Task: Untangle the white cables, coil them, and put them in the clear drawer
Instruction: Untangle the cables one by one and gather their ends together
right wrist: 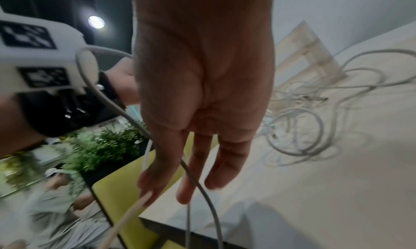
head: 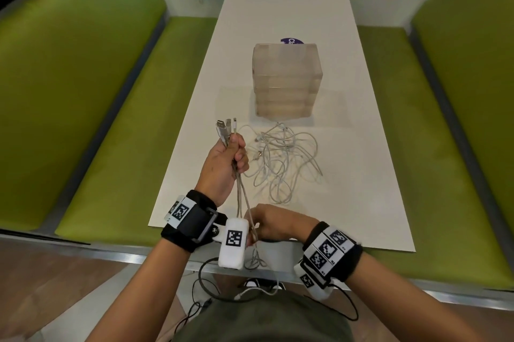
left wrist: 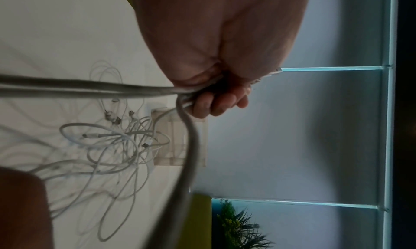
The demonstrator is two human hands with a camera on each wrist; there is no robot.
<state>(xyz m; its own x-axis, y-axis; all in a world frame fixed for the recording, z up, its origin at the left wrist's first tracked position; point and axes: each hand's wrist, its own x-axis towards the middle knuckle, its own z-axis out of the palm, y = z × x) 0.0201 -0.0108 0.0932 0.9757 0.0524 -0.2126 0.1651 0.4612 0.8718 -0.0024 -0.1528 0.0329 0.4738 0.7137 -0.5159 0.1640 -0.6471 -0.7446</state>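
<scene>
- Head view: we stand at a long white counter [head: 278, 8] between two green benches [head: 83, 91]. Our left hand [head: 222, 163] is raised above the near part of the counter, its grip clenched around a bundle of cables [head: 242, 194] just under their plugs, which stick up from the fist. Our right hand [head: 267, 223] is lower, at the near edge, with those strands running through it. A tangled pile of white cables [head: 281, 158] lies on the counter, just in front of the clear drawer unit [head: 288, 83]; all its drawers look closed.
- Left wrist view: the fingers [left wrist: 216, 105] are curled tightly around several grey-white strands, which leave the fist toward the camera. Behind them we see the loose pile [left wrist: 117, 146] and the drawer unit [left wrist: 178, 140].
- Right wrist view: the fingers [right wrist: 227, 163] hang nearly straight and the strands [right wrist: 202, 190] pass between them. This grip looks released, only guiding.
- We judge the task is at an early stage: a few cables are pulled out, nothing is coiled, nothing is in a drawer, and most of the tangle is left.
</scene>
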